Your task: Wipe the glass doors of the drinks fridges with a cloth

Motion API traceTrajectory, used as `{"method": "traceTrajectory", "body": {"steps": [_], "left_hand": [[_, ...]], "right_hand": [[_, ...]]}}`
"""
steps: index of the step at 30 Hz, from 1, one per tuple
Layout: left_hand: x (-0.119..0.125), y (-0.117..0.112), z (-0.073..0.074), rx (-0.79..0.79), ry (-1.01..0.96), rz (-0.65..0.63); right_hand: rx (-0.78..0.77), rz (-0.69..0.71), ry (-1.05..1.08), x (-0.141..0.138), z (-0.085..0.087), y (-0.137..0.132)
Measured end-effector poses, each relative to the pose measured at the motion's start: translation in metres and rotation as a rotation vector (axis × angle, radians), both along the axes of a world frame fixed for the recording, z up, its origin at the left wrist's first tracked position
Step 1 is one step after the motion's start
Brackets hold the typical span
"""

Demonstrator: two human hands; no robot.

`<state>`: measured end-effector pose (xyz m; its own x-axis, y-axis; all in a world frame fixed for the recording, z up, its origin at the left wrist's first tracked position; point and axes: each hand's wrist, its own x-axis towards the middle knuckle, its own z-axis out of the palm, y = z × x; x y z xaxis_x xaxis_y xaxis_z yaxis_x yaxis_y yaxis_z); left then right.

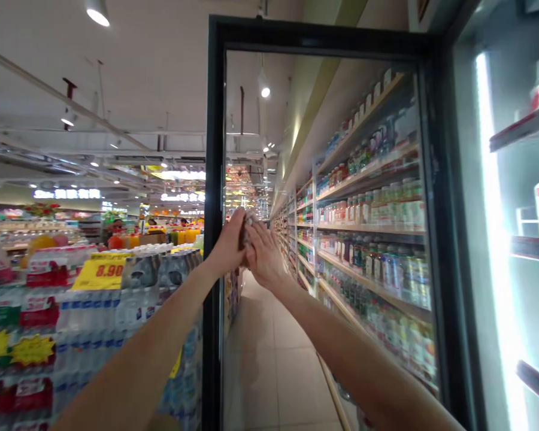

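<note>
Two bare forearms (161,335) reach from the bottom of the frame to its centre, where both hands meet on a small bunched cloth (248,226) held against the glass door (260,149). The left hand (228,244) cups the wad from the left with its fingers pressed together and pointing up. The right hand (264,256) lies over it from the right, fingers likewise closed on the fabric.

If this is wiping, it looks best done with even palm pressure and overlapping strokes, with the door steadied so it does not swing.

The pane is smooth, clear and reflective, set in a dark, square-edged frame (213,149). The cloth looks soft, crumpled and greyish. Shelves (372,227) of bottles show through the glass. Shrink-wrapped water packs (94,317) under a yellow price sign (99,274) fill the lower left, and pale floor tiles (269,371) run below the door.
</note>
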<state>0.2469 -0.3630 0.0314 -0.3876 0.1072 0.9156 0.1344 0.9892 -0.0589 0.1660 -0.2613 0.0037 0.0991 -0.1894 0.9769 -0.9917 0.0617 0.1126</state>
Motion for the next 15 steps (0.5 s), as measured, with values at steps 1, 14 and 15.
{"method": "traceTrajectory", "body": {"steps": [1,14,15], "left_hand": [[0.003,-0.002,0.001,0.066,0.018,-0.063],[0.003,0.009,0.001,0.455,0.335,-0.351],[0.003,0.006,-0.001,0.425,0.326,-0.324]], "right_hand": [[-0.019,-0.036,-0.045,0.006,0.001,-0.006],[-0.014,-0.281,0.302,-0.039,-0.003,-0.011],[-0.05,-0.293,0.296,-0.056,0.005,0.008]]}}
